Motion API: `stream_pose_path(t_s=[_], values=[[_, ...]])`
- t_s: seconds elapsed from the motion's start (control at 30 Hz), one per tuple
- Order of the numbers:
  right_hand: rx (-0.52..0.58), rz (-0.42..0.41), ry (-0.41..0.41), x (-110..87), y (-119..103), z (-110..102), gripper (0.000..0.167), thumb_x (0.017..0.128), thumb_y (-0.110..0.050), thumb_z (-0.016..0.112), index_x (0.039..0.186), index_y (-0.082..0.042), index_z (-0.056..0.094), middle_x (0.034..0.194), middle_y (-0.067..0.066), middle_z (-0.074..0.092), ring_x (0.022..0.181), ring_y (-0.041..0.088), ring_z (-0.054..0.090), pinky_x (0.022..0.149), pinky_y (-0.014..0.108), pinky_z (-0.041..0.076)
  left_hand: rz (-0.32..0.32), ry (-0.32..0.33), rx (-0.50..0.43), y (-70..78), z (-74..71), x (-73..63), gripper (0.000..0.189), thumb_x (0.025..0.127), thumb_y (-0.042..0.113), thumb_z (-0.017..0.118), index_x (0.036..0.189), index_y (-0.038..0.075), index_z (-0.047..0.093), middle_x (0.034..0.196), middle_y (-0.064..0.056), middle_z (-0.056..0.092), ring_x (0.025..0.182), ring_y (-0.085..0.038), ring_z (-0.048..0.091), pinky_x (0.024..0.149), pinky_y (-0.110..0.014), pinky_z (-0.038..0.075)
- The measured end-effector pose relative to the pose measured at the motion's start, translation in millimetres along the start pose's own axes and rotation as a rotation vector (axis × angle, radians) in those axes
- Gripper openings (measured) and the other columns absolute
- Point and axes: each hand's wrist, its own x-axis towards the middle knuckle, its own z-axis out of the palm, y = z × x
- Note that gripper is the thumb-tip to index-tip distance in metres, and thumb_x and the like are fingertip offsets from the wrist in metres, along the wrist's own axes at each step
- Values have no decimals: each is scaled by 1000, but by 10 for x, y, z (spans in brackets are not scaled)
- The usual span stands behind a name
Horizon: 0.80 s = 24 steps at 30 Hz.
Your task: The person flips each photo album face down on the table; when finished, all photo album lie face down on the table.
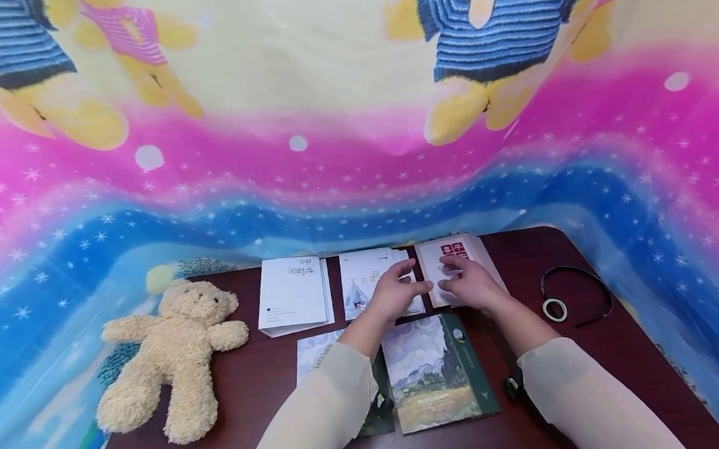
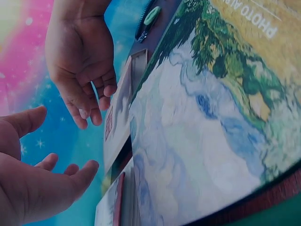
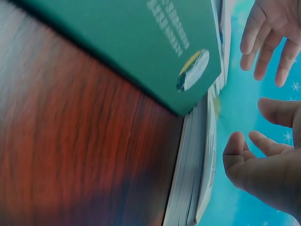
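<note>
My left hand [image 1: 394, 292] hovers with loosely bent, spread fingers over a white album with a tent drawing [image 1: 353, 295]. To its right, my right hand [image 1: 473, 283] hangs over a pale album with red characters [image 1: 456, 248], its fingers relaxed. The palms roughly face each other with a gap between, and neither hand holds anything, as the left wrist view also shows. Under the forearms lies a photo album with a landscape painting [image 1: 430, 368]. Beside it, my left sleeve partly covers a second painted album [image 1: 311, 347].
Farther left stands a white album with dark lettering [image 1: 292, 294]. A plush teddy bear [image 1: 179, 359] lies on the left side of the dark wooden table [image 1: 247, 410]. Toward the right edge rests a thin black loop with a pale ring [image 1: 554, 310]. A patterned cloth [image 1: 331, 171] hangs behind.
</note>
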Motion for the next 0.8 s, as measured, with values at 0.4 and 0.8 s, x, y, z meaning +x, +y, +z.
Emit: stream_pose_path(t_s=[0.4, 0.8], values=[[10, -16, -54, 60, -144, 198, 65, 98, -15, 67, 156, -1, 42, 147, 25, 51, 128, 42, 53, 95, 50, 53, -33, 28, -147, -18, -224, -88, 69, 91, 17, 79, 154, 17, 50, 163, -14, 38, 150, -37, 35, 96, -60, 54], [25, -18, -119, 96, -278, 341, 66, 99, -17, 67, 157, -3, 40, 149, 23, 50, 133, 41, 50, 99, 53, 51, 11, 92, -118, -73, -485, -140, 68, 92, 17, 78, 154, 12, 49, 160, -22, 39, 149, -37, 35, 105, -54, 50]])
